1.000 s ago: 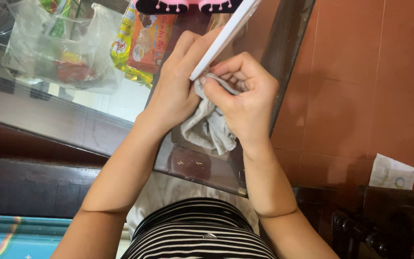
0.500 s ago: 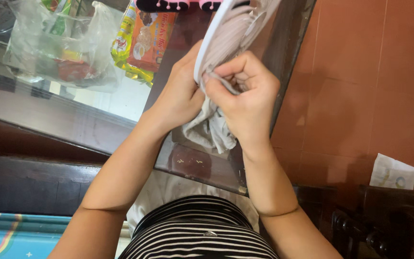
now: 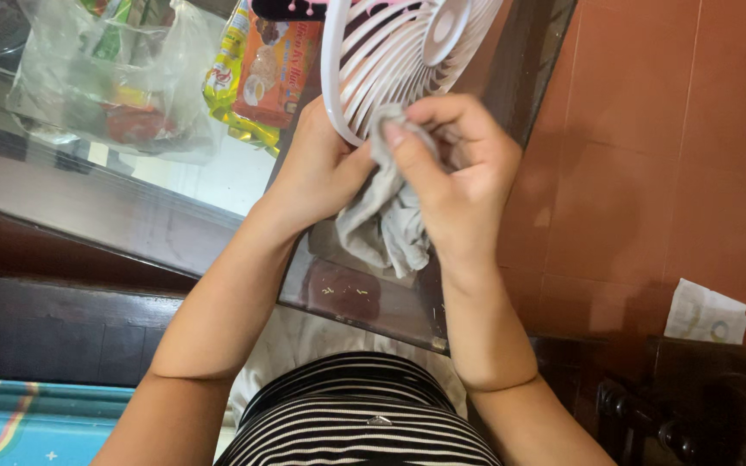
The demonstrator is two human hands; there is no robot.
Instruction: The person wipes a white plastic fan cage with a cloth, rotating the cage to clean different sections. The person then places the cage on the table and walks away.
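Note:
A round white fan grille (image 3: pixel 395 56) with thin curved spokes is held up over the glass-topped table (image 3: pixel 157 216). My left hand (image 3: pixel 317 168) grips the grille's lower rim from behind. My right hand (image 3: pixel 455 168) pinches a crumpled grey cloth (image 3: pixel 386 216) and presses it against the rim with the fingertips. The cloth hangs down between both hands. The grille's face is turned toward me, its hub at the upper right.
A clear plastic bag (image 3: pixel 101 82) with items inside and colourful snack packets (image 3: pixel 256 69) lie on the table at the back left. Orange floor tiles (image 3: pixel 666 155) are to the right, with a white crumpled paper (image 3: pixel 705 312) and dark wooden furniture (image 3: pixel 692 406) below.
The grille has turned from edge-on to face-on toward me. My right hand has moved the cloth up onto its rim.

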